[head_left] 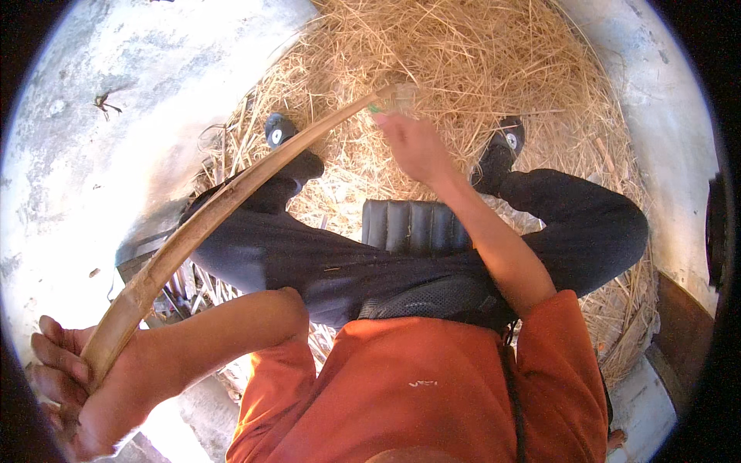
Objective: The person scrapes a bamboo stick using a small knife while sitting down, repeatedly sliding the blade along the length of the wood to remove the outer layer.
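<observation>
A long, tan split bamboo strip point(255, 179) runs slantwise from the lower left to the straw in the upper middle, bending slightly along its length. My left hand point(73, 386) is wrapped around its near, wider end, at the far left. By the strip's thin far end, my right hand point(417, 150) is closed, its fingers blurred by motion. A bit of green point(375, 109) shows at those fingertips, and a pale, see-through blur point(404, 96) lies just beyond them. What the right hand grips cannot be made out.
Loose straw-like shavings point(463, 46) cover the ground ahead and around my feet. A black ribbed pad point(415, 224) lies between my legs. Whitish, stained surfaces rise at left point(154, 92) and right point(656, 100). Dark shoes point(498, 158) rest on the shavings.
</observation>
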{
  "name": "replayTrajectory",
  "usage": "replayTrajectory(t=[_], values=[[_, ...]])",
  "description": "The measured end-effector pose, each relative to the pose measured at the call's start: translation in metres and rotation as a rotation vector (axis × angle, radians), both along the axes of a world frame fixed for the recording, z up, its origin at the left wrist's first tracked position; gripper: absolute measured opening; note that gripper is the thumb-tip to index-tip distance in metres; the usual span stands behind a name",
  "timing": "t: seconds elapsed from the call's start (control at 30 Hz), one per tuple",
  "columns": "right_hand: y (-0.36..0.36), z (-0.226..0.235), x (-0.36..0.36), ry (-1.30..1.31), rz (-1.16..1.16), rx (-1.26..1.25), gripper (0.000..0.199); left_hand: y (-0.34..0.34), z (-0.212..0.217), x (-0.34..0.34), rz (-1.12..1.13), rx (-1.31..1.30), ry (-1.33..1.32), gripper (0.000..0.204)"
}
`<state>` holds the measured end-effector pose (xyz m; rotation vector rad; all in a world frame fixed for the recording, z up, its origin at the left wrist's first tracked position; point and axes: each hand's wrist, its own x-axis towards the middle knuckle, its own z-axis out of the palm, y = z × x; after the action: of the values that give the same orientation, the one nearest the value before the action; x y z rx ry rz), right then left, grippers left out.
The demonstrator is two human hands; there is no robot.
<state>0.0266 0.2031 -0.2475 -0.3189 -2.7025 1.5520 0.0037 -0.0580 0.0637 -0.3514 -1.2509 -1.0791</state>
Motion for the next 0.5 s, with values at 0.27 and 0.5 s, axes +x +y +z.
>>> replayTrajectory(t=[0.27,0.5], values=[[-0.004,-0.046,-0.027,0.100,0.070,0.136,0.055,-0.019,0.002,0.013,0.041,-0.126,-0.064,0.036],[0.007,-0.058,-0.024,-0.028,0.020,0.171,0.052,-0.026,0.012,0.016,0.037,-0.174,0.029,0.040]])
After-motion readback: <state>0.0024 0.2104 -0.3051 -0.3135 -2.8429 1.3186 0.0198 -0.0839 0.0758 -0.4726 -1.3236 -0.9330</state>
